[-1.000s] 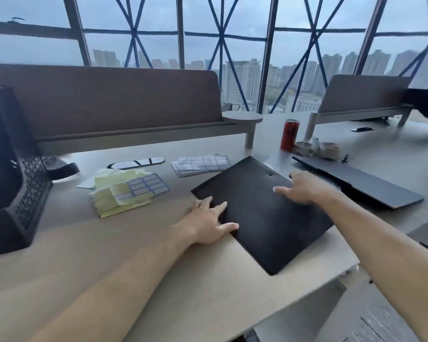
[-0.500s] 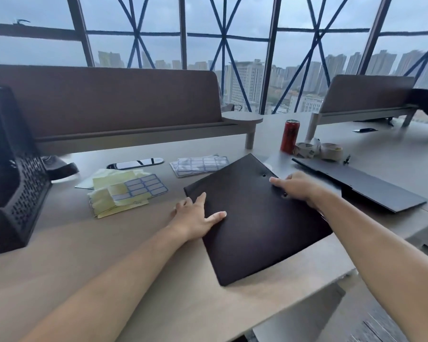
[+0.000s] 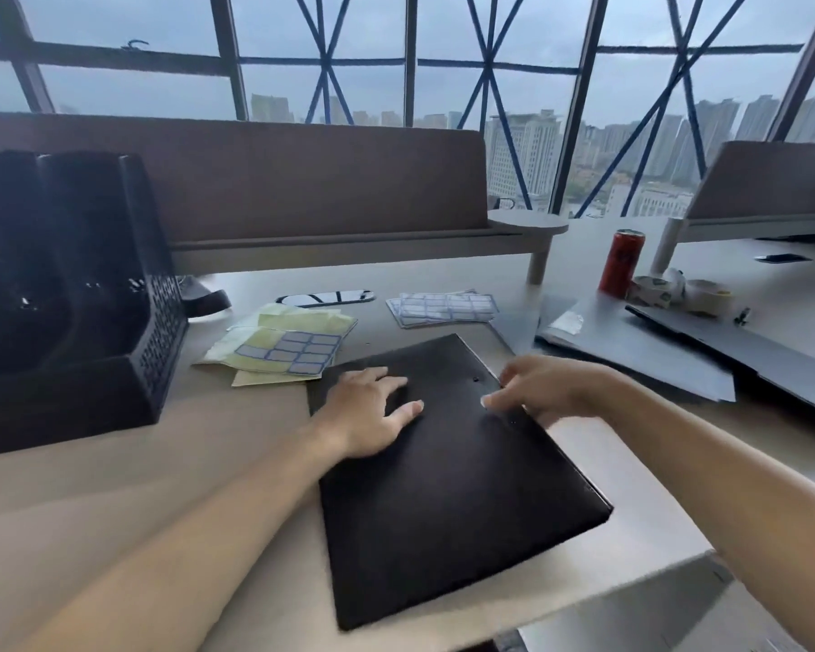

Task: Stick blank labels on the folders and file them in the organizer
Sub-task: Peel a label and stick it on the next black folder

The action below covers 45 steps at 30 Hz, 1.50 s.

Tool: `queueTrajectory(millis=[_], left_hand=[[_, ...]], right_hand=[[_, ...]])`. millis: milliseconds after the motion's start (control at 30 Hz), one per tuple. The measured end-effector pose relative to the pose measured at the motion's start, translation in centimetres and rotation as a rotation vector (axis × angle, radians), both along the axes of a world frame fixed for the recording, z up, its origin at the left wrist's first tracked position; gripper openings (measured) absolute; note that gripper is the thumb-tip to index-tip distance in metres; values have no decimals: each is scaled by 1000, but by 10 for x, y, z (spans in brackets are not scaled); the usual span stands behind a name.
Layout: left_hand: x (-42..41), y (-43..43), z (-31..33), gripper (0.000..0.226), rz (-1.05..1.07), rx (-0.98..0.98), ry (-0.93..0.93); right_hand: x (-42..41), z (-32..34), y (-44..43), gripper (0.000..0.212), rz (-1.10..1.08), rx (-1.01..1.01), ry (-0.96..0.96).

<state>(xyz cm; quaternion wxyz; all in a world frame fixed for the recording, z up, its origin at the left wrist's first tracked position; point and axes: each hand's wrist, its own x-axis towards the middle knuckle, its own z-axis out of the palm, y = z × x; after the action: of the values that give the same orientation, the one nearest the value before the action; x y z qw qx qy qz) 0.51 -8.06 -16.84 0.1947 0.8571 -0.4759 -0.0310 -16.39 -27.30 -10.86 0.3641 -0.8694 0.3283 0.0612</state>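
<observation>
A black folder (image 3: pixel 448 491) lies flat on the desk in front of me, its long side running away from me. My left hand (image 3: pixel 372 411) rests flat on its upper left part, fingers spread. My right hand (image 3: pixel 542 392) lies on the folder's upper right edge, fingers extended and blurred. A partly used label sheet (image 3: pixel 297 352) on yellow backing lies to the upper left of the folder. A fuller stack of label sheets (image 3: pixel 445 307) sits behind the folder. The black mesh organizer (image 3: pixel 71 294) stands at the left.
More dark folders (image 3: pixel 706 350) lie at the right. A red can (image 3: pixel 622 262) and tape rolls (image 3: pixel 678 291) stand behind them. A phone (image 3: pixel 325 297) lies near the brown divider panel (image 3: pixel 302 181). The desk edge (image 3: pixel 622 590) runs close under the folder's near corner.
The folder has been pulled toward me and turned so its long side points away. Both hands moved with it, the left hand now further onto its surface.
</observation>
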Motion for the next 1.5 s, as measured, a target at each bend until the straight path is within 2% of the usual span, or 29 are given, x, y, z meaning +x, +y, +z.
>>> queueTrajectory(millis=[133,233,300,367,533,667,800,933,1033,1133,1267,1333,1400,1500], left_hand=[[13,25,-10,58,-12,21,-1],[17,36,-8,47,-40,-80,-26],[27,44,-3,35,4,-227,-26],[48,52,2,33,150,-286,-50],[106,64,6,57,476,-41,-121],[133,58,2,72,602,91,-38],[147,51,-5,78,688,98,-24],[149,51,-7,71,660,2,-91],[147,51,-5,69,648,-108,-46],[147,50,-2,60,621,-349,-27],[128,43,16,45,448,-666,-2],[116,39,28,42,350,-748,51],[105,36,40,40,225,-758,25],[89,34,52,40,99,-720,-161]], right_hand=[[35,1,12,50,114,-435,218],[66,-1,28,50,142,-650,53],[87,-4,44,48,230,-616,-119],[106,-12,59,50,355,-573,-163],[134,-35,72,61,462,-608,-37],[144,-53,71,56,442,-641,-125],[148,-62,68,52,399,-663,-219],[147,-63,65,50,395,-611,-265],[145,-61,64,51,398,-611,-277],[145,-60,63,52,388,-599,-283],[144,-56,63,61,344,-531,-301],[143,-42,60,61,240,-400,-421],[140,-19,52,56,125,-313,-628],[136,21,44,52,158,-413,-831]])
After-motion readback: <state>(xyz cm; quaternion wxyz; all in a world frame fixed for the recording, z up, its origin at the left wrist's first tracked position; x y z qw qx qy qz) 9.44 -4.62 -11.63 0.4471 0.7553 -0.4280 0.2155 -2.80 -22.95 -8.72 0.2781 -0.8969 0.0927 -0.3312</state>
